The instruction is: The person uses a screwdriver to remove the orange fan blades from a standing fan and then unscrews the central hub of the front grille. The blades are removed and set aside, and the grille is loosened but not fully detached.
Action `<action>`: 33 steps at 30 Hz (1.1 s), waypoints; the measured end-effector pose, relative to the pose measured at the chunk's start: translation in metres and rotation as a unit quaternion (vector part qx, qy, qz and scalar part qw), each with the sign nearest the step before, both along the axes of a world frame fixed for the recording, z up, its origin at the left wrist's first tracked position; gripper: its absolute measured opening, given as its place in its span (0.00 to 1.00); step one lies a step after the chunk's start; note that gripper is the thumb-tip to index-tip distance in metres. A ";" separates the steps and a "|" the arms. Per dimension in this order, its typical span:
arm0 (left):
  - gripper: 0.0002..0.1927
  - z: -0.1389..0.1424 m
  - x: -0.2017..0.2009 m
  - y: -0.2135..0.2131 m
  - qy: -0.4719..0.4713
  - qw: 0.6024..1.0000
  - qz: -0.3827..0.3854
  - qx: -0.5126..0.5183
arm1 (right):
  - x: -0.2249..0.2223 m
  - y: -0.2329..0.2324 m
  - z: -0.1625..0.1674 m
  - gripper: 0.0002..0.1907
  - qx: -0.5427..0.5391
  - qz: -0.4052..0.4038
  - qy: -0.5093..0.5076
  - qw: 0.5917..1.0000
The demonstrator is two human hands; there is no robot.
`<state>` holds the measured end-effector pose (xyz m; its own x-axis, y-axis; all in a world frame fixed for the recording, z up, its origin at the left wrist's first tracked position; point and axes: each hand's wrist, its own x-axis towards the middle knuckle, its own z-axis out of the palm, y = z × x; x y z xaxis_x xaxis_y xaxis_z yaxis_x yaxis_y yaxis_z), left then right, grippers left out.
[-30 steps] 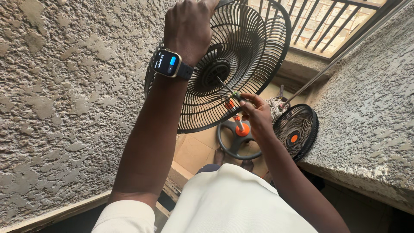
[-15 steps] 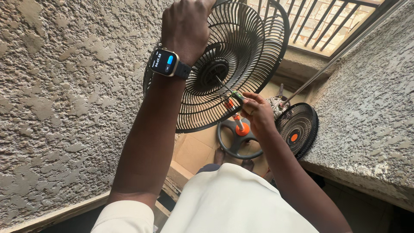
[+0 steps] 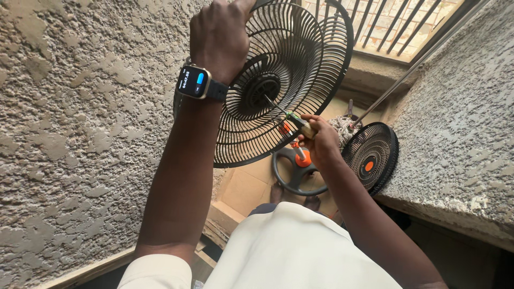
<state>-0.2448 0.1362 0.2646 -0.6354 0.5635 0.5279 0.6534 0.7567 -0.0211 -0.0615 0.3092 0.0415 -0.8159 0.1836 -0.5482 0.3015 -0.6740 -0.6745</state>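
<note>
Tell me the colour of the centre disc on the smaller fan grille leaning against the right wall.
Orange centre disc, head view.

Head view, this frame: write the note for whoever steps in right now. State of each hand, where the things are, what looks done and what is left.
Left hand: raised, gripping the top rim of the black fan guard and holding it up.
Right hand: closed on a screwdriver, shaft pointed at the guard's centre hub.
Elsewhere: a second guard with an orange centre leans against the rough wall on the right; a dark ring with an orange part lies on the floor below.
Done: the guard is off the fan and in hand.
Left: the work at the hub; whether the tip is seated in a screw cannot be told.
</note>
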 end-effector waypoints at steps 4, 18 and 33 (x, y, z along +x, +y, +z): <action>0.19 0.000 0.001 0.000 -0.002 1.000 0.010 -0.008 | 0.003 -0.005 0.010 0.16 0.131 0.060 0.053 0.988; 0.12 -0.008 -0.006 -0.006 0.062 0.998 -0.003 0.004 | 0.001 -0.001 -0.011 0.15 -0.068 -0.009 0.011 0.998; 0.18 -0.001 0.003 -0.001 0.035 0.999 -0.015 0.020 | 0.008 -0.007 0.006 0.18 0.057 0.002 0.088 0.994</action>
